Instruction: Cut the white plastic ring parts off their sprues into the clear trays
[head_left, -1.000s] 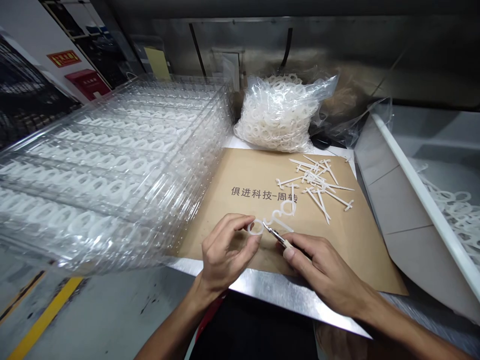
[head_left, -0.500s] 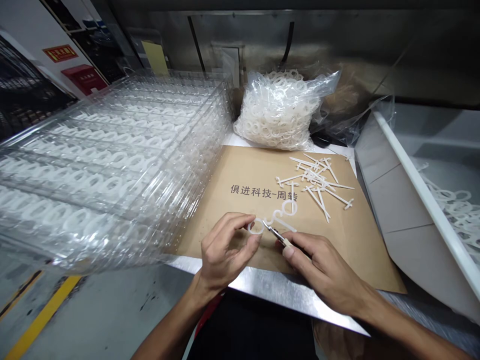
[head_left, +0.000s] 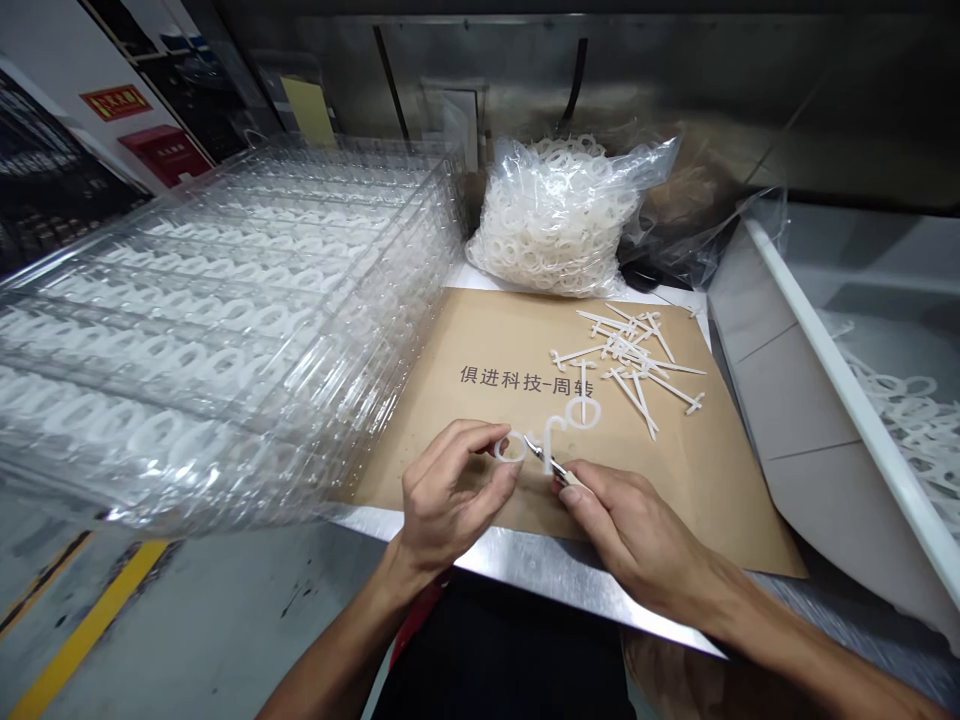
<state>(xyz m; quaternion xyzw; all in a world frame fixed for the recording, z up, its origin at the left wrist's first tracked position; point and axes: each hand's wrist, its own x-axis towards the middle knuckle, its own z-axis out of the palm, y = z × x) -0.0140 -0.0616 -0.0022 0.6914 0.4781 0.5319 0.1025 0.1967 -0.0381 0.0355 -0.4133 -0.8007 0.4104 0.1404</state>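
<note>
My left hand (head_left: 442, 495) pinches a white plastic ring (head_left: 510, 448) at the near edge of a brown cardboard sheet (head_left: 495, 340). My right hand (head_left: 630, 535) is closed round a small cutting tool (head_left: 546, 460) whose metal tip meets the ring where it joins the white moulded piece (head_left: 574, 418), which carries another ring. Both hands hover just above the cardboard, close together.
A heap of thin white plastic stalks (head_left: 634, 365) lies on the cardboard's far right. Behind it sits a clear bag of white rings (head_left: 555, 220). Stacked clear trays (head_left: 202, 320) holding rings fill the left. A white bin (head_left: 862, 420) with more rings stands at right.
The moulded piece past the tool has swung from pointing right to pointing away from me. Both hands have stayed almost in place.
</note>
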